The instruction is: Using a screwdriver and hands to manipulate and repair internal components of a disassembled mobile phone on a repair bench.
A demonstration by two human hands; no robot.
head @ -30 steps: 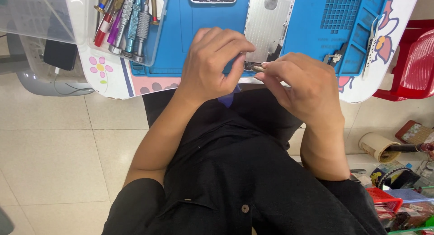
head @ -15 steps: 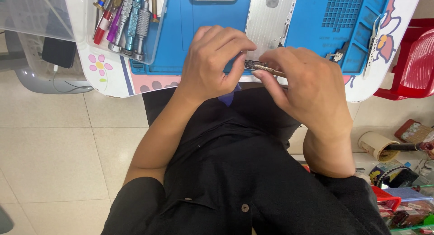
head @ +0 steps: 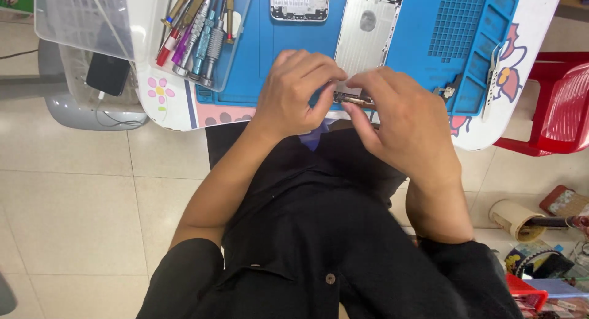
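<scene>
Both hands have shifted a little toward the frame's centre since the earlier pictures, the pinched part staying between them. At upper left, a clear tray (head: 236, 33) holds coloured screwdrivers (head: 195, 33) on the white tabletop (head: 175, 107). Just right of centre-left, the left hand (head: 294, 92) curls, its fingertips pinching one end of a small dark metal part (head: 350, 99). That part sits at the near edge of the blue mat (head: 423, 61), below a silver phone back shell (head: 366, 30). The right hand (head: 408, 122) pinches its other end between thumb and forefinger.
</scene>
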